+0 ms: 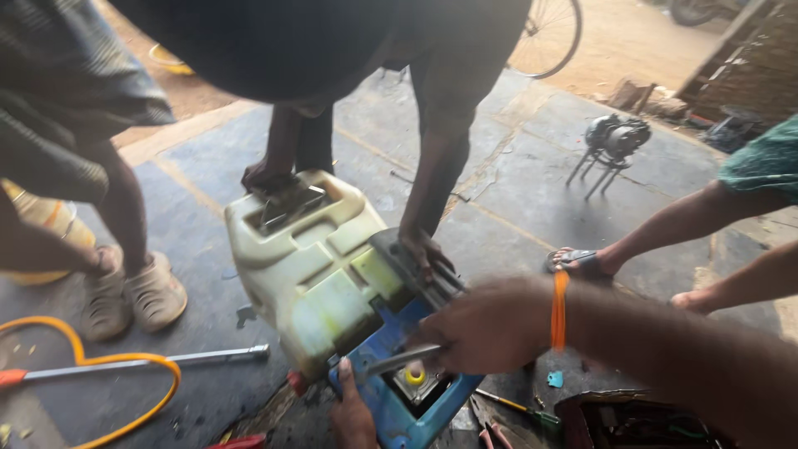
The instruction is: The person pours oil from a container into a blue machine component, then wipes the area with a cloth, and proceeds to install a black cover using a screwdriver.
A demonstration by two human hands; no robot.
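A co-worker (349, 50) bends over the job from the far side, one hand (264, 176) pressed on the top of the cream plastic tank (307, 266) and the other hand (422, 249) on the dark metal frame at its side, so the tank is hemmed in on that side. Another person's sandalled feet (133, 291) stand at the left, and a bare foot in a sandal (578, 263) rests on the concrete floor (532, 183) at the right. A yellow hose (125, 366) loops beside a metal rod (208, 357) on the floor. The right hand (490, 326), an orange band on its wrist, reaches in from the right, fingers clenched around a metal tool (399, 362) laid across the blue base (407, 407). The left hand (353, 416) comes up from below, fingers pressed flat on the blue base's edge. The tank lies tilted on its side, grimy and stained green, the blue base at its lower end with a small yellow part (415, 377) in its opening.
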